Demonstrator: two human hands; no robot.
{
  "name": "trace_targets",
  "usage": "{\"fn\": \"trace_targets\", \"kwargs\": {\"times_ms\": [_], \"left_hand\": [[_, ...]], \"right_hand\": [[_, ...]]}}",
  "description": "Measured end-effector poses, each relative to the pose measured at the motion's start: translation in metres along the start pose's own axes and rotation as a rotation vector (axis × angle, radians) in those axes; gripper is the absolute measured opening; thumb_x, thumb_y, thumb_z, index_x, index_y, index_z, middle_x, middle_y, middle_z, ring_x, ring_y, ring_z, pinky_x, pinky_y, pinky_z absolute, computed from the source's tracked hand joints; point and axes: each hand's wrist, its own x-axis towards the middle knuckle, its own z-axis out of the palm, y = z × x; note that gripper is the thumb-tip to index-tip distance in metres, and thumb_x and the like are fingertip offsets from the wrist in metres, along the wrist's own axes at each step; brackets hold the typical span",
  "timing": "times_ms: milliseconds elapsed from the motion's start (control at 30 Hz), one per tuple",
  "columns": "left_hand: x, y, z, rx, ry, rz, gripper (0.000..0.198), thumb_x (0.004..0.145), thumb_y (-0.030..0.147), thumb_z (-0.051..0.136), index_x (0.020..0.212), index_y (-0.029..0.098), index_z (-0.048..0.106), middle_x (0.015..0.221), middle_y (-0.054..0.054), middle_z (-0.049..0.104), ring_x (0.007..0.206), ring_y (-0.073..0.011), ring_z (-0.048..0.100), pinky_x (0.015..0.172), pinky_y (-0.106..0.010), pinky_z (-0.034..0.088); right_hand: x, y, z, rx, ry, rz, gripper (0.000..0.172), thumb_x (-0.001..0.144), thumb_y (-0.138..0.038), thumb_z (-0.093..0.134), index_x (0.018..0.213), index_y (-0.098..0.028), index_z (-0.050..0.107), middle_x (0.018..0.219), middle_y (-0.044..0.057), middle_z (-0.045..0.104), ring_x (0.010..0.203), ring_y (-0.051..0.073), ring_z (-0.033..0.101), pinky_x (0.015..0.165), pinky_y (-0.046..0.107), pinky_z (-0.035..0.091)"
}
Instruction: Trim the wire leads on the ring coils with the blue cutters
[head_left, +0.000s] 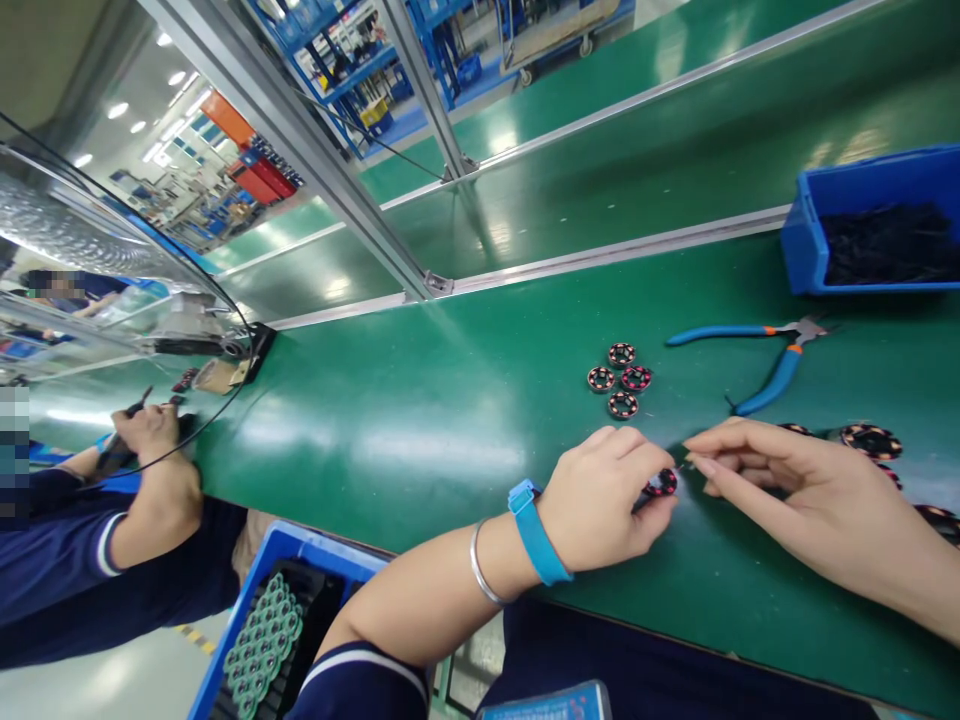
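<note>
My left hand [600, 500], with a blue strap on its wrist, is closed around a small ring-shaped motor stator [661, 484] with dark and reddish windings. Fingers cover part of that ring. Just right of it, my right hand [802, 500] has its thumb and index finger pinched close to the stator; whatever lies between those fingertips is too small to make out. Beyond my left hand, several copper-wound stators [622, 354] sit in a small cluster on the green bench [450, 400]. More stators [870, 441] lie behind and beside my right hand, partly hidden by it.
Blue-handled cutting pliers [776, 385] lie spread beyond my right hand. A blue bin [806, 250] of dark pieces stands back right. At lower left is a blue crate [289, 535] with green ring parts [262, 645]. A co-worker's hand [154, 430] is at far left, beyond a metal post [322, 150].
</note>
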Motion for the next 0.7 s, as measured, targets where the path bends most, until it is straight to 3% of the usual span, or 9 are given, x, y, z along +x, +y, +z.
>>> {"fn": "trace_targets", "kwargs": {"times_ms": [367, 567, 700], "left_hand": [[-0.001, -0.002, 0.001, -0.071, 0.012, 0.004, 0.017, 0.107, 0.028, 0.069, 0.119, 0.018, 0.075, 0.112, -0.013, 0.082, 0.107, -0.0281, 0.079, 0.1, -0.045, 0.072], [-0.001, -0.004, 0.005, -0.095, 0.043, 0.017, 0.015, 0.106, 0.027, 0.07, 0.118, 0.018, 0.075, 0.113, -0.014, 0.083, 0.106, -0.0286, 0.08, 0.1, -0.046, 0.072], [-0.001, -0.004, 0.006, -0.091, 0.061, 0.01, 0.017, 0.106, 0.029, 0.073, 0.119, 0.018, 0.074, 0.114, -0.013, 0.084, 0.107, -0.0291, 0.081, 0.1, -0.046, 0.072]], "right_hand": [[-0.002, 0.011, -0.011, 0.015, -0.137, 0.02, 0.065, 0.099, -0.089, 0.072, 0.101, -0.027, 0.089, 0.088, 0.007, 0.087, 0.069, 0.024, 0.082, 0.055, 0.031, 0.068], [-0.003, 0.008, -0.01, -0.071, -0.124, -0.112, 0.054, 0.109, -0.077, 0.069, 0.099, -0.028, 0.09, 0.071, 0.002, 0.079, 0.055, 0.019, 0.072, 0.05, 0.03, 0.061], [-0.005, 0.008, -0.012, -0.151, -0.028, -0.288, 0.027, 0.112, -0.053, 0.073, 0.115, -0.029, 0.087, 0.079, 0.0, 0.08, 0.052, 0.016, 0.069, 0.046, 0.028, 0.056]]}}
